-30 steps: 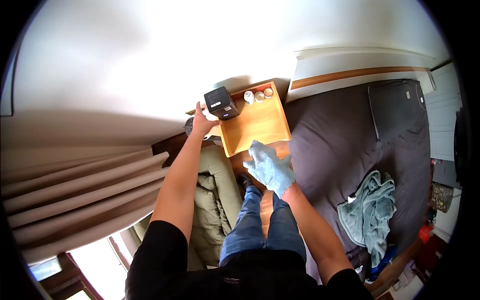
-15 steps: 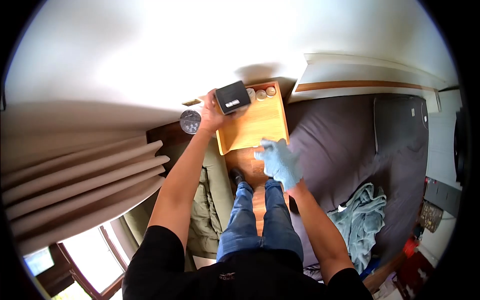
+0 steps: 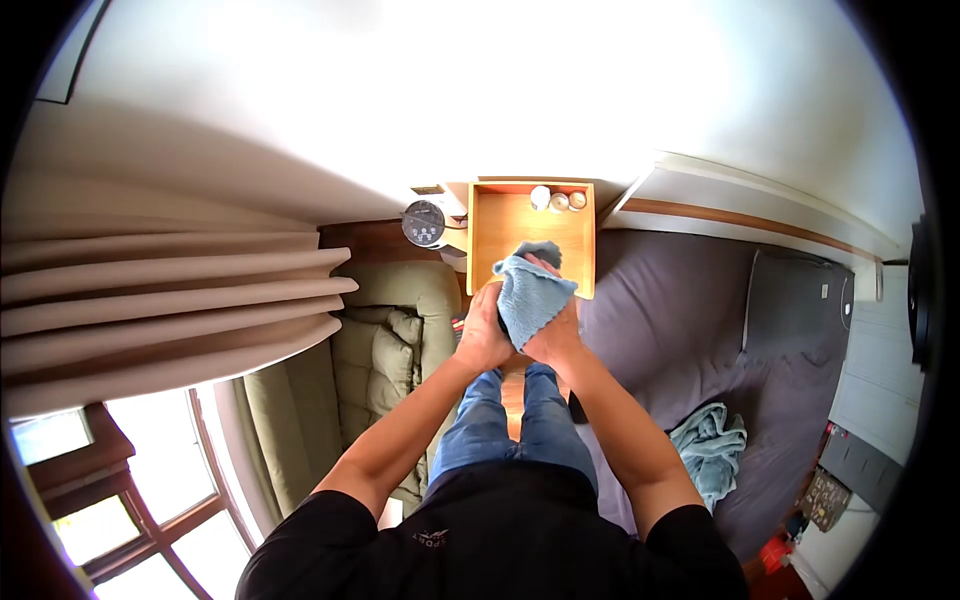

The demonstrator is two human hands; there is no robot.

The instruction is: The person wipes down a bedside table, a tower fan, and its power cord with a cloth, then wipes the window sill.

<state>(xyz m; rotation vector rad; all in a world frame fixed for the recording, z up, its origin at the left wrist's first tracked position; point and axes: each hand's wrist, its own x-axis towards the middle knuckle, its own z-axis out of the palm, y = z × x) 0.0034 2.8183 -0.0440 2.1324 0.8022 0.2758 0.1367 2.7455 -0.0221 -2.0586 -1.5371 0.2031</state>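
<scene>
A light blue cloth (image 3: 535,300) is bunched between my two hands, just in front of a shallow wooden tray (image 3: 480,215). My right hand (image 3: 556,335) is closed on the cloth, which drapes over its fingers. My left hand (image 3: 484,332) grips from the left side, its fingers wrapped round the black box, which the cloth mostly covers; only a dark edge shows. Three small round pale containers (image 3: 559,202) stand in the tray's far right corner.
A round device with a dark top (image 3: 424,223) stands left of the tray. A green padded chair (image 3: 380,350) is at the left and a grey-covered bed (image 3: 660,330) at the right, with a crumpled blue blanket (image 3: 710,450). Pale curtains (image 3: 180,320) hang at the left.
My left hand has brought the black box from above the tray back towards my body. My right hand has met it, and the blue cloth now covers most of the box.
</scene>
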